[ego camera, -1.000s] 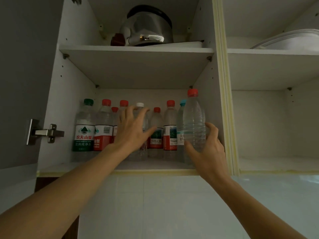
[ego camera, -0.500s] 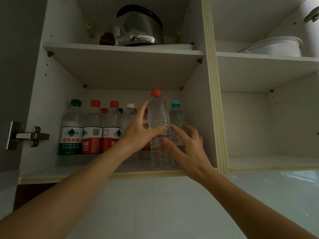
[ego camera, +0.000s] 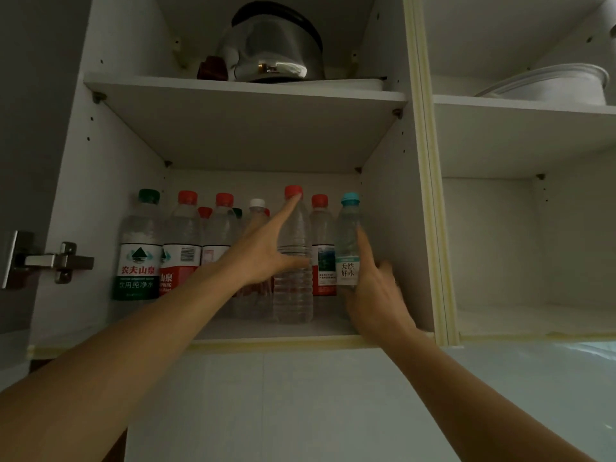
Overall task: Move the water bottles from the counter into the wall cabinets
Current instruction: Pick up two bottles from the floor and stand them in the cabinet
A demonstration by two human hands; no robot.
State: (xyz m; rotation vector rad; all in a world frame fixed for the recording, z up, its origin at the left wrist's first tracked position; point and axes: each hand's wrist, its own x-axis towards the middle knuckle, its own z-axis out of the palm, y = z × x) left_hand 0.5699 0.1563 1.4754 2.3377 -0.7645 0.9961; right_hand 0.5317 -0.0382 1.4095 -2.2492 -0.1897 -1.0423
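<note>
Several water bottles stand on the lower shelf of the open wall cabinet (ego camera: 300, 338). A label-less red-capped bottle (ego camera: 295, 295) stands at the front. My left hand (ego camera: 263, 251) is spread against it, index fingertip on its cap and thumb across its middle, without gripping. To its right is a blue-capped bottle (ego camera: 348, 235) with a white label. My right hand (ego camera: 373, 295) wraps its lower right side, one finger pointing up along it. Further left are a green-capped bottle (ego camera: 140, 248) and red-capped bottles (ego camera: 181, 241); my left arm hides others.
A steel kettle (ego camera: 273, 51) sits on the shelf above. The right-hand cabinet compartment (ego camera: 533, 321) has a bare lower shelf, with a white pot (ego camera: 560, 85) on the shelf over it. A door hinge (ego camera: 53, 261) juts out at the left. White wall tiles (ego camera: 300, 411) lie below.
The label-less bottle moved from the right side of the shelf to the front middle. My right hand let go of it and went to the blue-capped bottle; my left hand now steadies it.
</note>
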